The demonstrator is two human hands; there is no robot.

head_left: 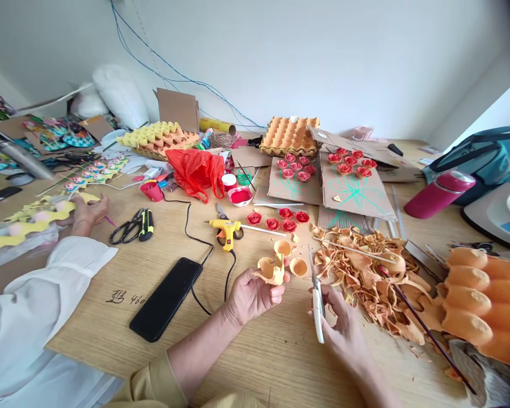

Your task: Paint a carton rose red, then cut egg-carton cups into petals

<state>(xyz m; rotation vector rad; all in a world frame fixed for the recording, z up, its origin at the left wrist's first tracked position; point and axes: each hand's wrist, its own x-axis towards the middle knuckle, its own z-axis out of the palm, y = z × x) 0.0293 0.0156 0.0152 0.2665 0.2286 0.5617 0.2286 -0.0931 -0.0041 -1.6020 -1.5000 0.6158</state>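
Observation:
My left hand (251, 297) is closed on an orange egg carton piece (272, 267) with cut, uneven edges. Just right of that piece, a separate orange egg carton cup (298, 267) rests on the table. My right hand (342, 320) grips white-handled scissors (317, 300), their blades pointing up and away from me, apart from the carton piece. Beyond my hands lie several red-painted paper roses (272, 224). A heap of orange carton scraps (365, 277) spreads to the right of the scissors.
A yellow glue gun (226, 231) and a black phone (166, 298) lie to the left. Orange egg trays (467, 294) stand at the right, near a pink bottle (440, 194). Cardboard sheets (297, 190) carry more roses. At far left is another person's hand (87, 212).

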